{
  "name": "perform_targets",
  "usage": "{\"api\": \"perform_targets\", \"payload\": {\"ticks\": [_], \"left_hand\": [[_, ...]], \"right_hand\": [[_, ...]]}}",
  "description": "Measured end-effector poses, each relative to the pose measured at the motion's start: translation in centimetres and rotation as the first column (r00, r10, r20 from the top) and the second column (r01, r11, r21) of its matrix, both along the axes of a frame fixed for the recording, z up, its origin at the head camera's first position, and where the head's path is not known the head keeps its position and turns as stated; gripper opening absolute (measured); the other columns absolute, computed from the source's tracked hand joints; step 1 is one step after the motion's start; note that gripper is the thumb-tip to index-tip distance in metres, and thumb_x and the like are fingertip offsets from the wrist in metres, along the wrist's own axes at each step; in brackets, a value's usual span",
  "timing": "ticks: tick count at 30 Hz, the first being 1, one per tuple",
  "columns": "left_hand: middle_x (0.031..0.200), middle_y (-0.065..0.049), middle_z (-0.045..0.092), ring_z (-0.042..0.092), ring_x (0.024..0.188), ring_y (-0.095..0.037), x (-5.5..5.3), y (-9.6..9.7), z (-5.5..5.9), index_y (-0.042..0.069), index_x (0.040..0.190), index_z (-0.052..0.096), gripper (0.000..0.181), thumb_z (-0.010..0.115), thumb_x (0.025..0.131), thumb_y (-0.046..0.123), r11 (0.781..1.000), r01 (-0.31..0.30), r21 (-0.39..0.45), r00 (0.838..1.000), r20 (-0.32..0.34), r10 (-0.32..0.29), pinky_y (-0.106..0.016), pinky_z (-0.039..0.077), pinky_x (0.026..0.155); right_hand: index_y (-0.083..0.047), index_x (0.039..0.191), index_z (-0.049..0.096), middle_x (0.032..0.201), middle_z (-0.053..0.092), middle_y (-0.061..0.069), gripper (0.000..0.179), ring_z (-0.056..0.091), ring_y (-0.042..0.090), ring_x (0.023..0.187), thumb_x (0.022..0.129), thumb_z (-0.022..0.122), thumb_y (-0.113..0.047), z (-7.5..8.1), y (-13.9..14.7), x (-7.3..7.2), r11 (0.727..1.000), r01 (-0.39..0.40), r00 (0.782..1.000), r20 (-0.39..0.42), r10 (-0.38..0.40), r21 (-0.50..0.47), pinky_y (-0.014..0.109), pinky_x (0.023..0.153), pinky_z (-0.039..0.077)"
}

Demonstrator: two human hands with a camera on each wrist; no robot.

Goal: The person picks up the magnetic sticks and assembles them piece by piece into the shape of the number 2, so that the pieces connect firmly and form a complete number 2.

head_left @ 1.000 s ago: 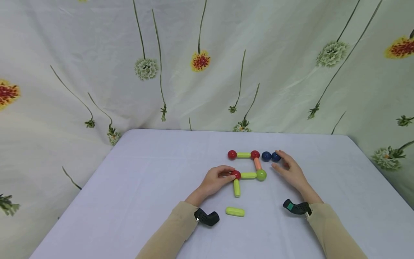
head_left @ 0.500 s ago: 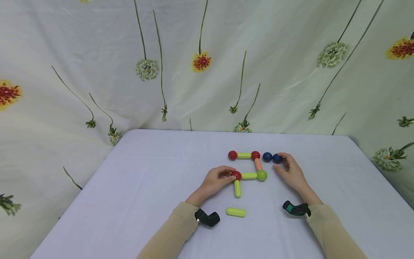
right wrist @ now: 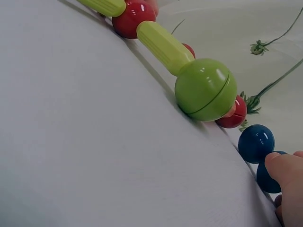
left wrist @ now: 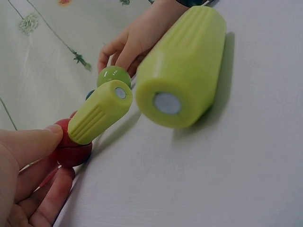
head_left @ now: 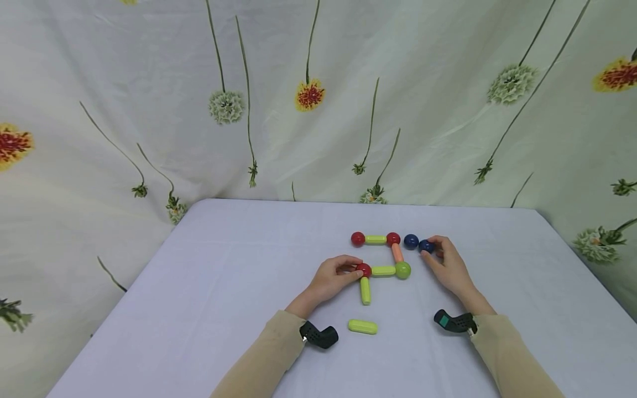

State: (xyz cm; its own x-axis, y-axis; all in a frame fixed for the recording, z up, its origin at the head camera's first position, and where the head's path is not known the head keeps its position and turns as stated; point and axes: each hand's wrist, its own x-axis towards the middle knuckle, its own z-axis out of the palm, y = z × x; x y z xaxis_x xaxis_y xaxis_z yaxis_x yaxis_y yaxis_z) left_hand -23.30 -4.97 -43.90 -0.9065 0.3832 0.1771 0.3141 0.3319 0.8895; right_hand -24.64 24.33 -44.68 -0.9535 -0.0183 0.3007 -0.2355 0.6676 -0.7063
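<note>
In the head view my left hand [head_left: 329,281] pinches a red ball [head_left: 366,269] between thumb and fingers. From this ball one yellow-green rod [head_left: 365,291] points toward me, and another yellow-green rod [head_left: 383,271] runs right to a green ball [head_left: 403,270]. An orange rod [head_left: 397,252] links the green ball to a farther red ball [head_left: 393,239]. My right hand [head_left: 452,272] holds a dark blue ball [head_left: 425,246] with thumb and fingertips. Beside it sits a second blue ball [head_left: 411,241]; the two appear to touch in the right wrist view.
A loose yellow-green rod [head_left: 363,326] lies nearer to me, between the forearms. At the back, a yellow-green rod [head_left: 375,239] joins the farther red ball to another red ball [head_left: 358,239]. A flower-print cloth [head_left: 318,143] hangs behind the white table [head_left: 224,287].
My right thumb and fingers have closed onto the right-hand blue ball, which has shifted slightly toward me. The left hand stays on its red ball.
</note>
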Motion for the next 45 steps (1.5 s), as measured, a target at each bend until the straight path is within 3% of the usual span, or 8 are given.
{"api": "perform_targets", "payload": {"ticks": [6,16,30,45], "left_hand": [[0.105,-0.004,0.066,0.060,0.096,-0.016,0.0,0.0,0.0,0.006,0.113,0.066,0.027,0.066,0.088,0.017,1.000,0.006,0.002,1.000,-0.020,-0.006,-0.026,0.048,0.083],[0.105,-0.001,0.065,0.060,0.095,-0.015,0.0,0.0,-0.1,0.009,0.113,0.066,0.027,0.066,0.089,0.020,1.000,0.001,0.002,1.000,0.007,-0.001,-0.027,0.047,0.084],[0.105,-0.001,0.065,0.059,0.096,-0.014,0.0,-0.1,-0.2,0.009,0.113,0.066,0.027,0.066,0.089,0.020,1.000,0.004,-0.005,1.000,-0.002,-0.004,-0.026,0.047,0.083],[0.107,-0.004,0.065,0.059,0.097,-0.021,-0.1,0.0,-0.4,0.007,0.114,0.065,0.027,0.066,0.088,0.016,1.000,0.005,0.029,1.000,0.002,-0.005,-0.031,0.048,0.083]], "right_hand": [[0.006,0.125,0.040,0.125,0.047,0.028,0.039,0.047,0.042,0.115,0.095,0.055,-0.015,0.1,-0.1,0.1,1.000,0.019,1.000,0.006,-0.019,0.009,0.051,0.097,0.037],[0.005,0.135,0.041,0.131,0.043,0.029,0.049,0.044,0.042,0.118,0.097,0.053,-0.022,0.0,-0.1,0.4,0.997,0.043,0.999,0.013,-0.044,0.067,0.051,0.098,0.038],[0.002,0.133,0.046,0.128,0.048,0.027,0.054,0.047,0.040,0.115,0.095,0.055,-0.035,0.3,0.1,0.9,0.997,0.073,0.996,0.052,-0.073,0.003,0.051,0.096,0.039],[0.002,0.128,0.049,0.115,0.056,0.023,0.058,0.053,0.035,0.106,0.093,0.054,-0.044,1.2,0.5,1.4,0.994,0.094,0.994,0.062,-0.091,-0.059,0.047,0.092,0.043]]}}
